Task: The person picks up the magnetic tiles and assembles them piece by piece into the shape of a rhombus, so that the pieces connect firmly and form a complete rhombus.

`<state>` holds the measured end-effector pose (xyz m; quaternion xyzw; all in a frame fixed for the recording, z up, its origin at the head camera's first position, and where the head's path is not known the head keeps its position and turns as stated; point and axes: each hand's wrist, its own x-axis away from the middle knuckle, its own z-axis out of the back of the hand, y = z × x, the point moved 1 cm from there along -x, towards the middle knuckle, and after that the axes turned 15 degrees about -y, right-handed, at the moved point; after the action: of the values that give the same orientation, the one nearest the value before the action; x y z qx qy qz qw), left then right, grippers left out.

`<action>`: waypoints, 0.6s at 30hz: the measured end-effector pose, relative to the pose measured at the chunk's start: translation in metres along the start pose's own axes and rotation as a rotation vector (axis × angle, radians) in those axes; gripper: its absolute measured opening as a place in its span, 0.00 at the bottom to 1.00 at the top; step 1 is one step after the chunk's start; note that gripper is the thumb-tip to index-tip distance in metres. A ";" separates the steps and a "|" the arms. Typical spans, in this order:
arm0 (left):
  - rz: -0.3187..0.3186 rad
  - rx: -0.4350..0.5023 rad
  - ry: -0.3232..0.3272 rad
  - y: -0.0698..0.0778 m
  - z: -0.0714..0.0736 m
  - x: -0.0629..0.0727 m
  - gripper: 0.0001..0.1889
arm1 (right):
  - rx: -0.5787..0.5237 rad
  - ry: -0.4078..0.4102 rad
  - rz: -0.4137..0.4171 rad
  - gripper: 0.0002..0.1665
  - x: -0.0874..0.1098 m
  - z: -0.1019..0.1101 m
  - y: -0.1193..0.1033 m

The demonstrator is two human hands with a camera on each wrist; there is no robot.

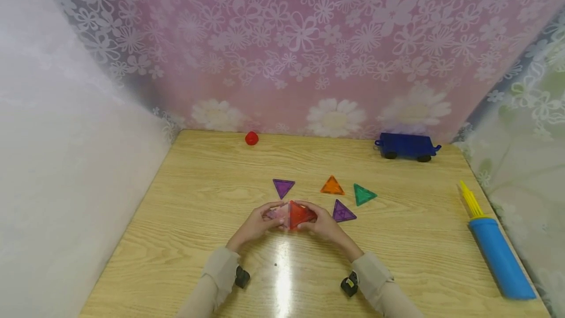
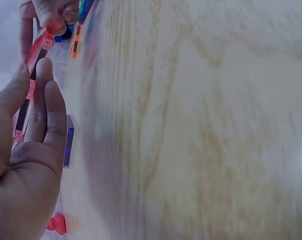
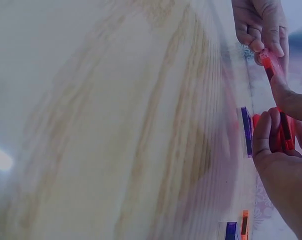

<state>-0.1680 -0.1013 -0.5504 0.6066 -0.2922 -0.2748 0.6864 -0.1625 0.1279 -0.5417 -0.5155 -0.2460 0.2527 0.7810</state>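
Note:
Over the middle of the table, my left hand [image 1: 252, 225] pinches a translucent pink triangular tile [image 1: 280, 212] between thumb and fingers. My right hand [image 1: 325, 225] grips a red triangular tile [image 1: 298, 214] the same way. In the head view the two tiles meet edge to edge. Dark strips show along the edges of the pink tile [image 2: 26, 107] in the left wrist view and of the red tile [image 3: 286, 131] in the right wrist view. Close beyond the hands lie a purple triangular tile [image 1: 283, 187], another purple tile [image 1: 344, 211], an orange tile [image 1: 332, 186] and a green tile [image 1: 364, 194].
A small red piece [image 1: 251, 138] sits near the back edge. At the back right stands a dark blue toy wagon [image 1: 406, 145] with black wheels. Along the right edge lies a blue hand pump [image 1: 502, 258] with a yellow nozzle. A flowered curtain [image 1: 309, 53] hangs behind the table.

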 end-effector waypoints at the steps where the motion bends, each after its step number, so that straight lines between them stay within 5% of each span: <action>1: -0.008 0.004 -0.007 -0.004 0.001 -0.001 0.26 | 0.004 0.001 -0.003 0.35 0.000 0.000 0.000; 8: 0.001 0.017 -0.002 -0.008 0.002 0.001 0.27 | 0.030 0.002 -0.012 0.35 -0.002 -0.002 0.007; 15: 0.078 -0.105 0.056 -0.011 0.004 0.008 0.28 | 0.139 0.010 -0.019 0.36 -0.003 -0.008 0.011; 18: 0.085 -0.080 0.041 -0.012 0.004 0.010 0.29 | 0.175 0.013 -0.029 0.36 -0.005 -0.010 0.012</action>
<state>-0.1640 -0.1125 -0.5612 0.5713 -0.2922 -0.2442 0.7271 -0.1616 0.1220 -0.5568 -0.4431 -0.2253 0.2588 0.8282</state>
